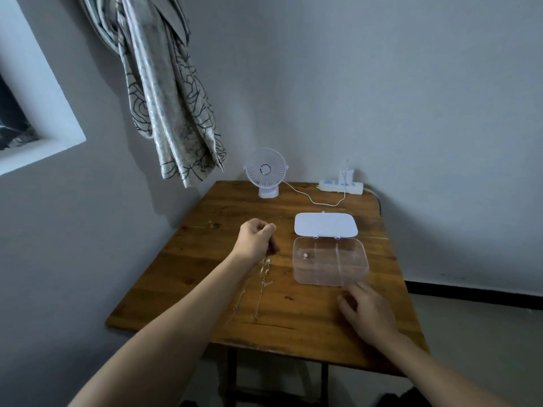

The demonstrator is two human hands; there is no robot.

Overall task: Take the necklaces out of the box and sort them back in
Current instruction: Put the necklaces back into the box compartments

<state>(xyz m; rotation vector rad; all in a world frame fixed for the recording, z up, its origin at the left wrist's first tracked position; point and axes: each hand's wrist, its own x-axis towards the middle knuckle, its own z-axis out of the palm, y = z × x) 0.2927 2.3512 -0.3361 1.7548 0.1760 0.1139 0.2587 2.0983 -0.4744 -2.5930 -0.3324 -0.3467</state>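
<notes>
A clear plastic box (354, 277) with two compartments stands on the wooden table, its white lid (325, 224) folded open behind it. A small pendant piece (307, 255) lies in the left compartment. My left hand (255, 239) is raised left of the box, fingers pinched on a thin necklace chain that hangs down from it. Below that hand, gold necklaces (261, 289) lie stretched on the table. My right hand (365, 309) rests on the table just in front of the box's near right corner, fingers loosely spread, holding nothing.
A small white fan (266, 171) stands at the table's back edge, its cable running to a white power strip (340, 185) at the back right. A patterned curtain (164, 92) hangs at the upper left. The table's (182, 304) edge lies close on the left.
</notes>
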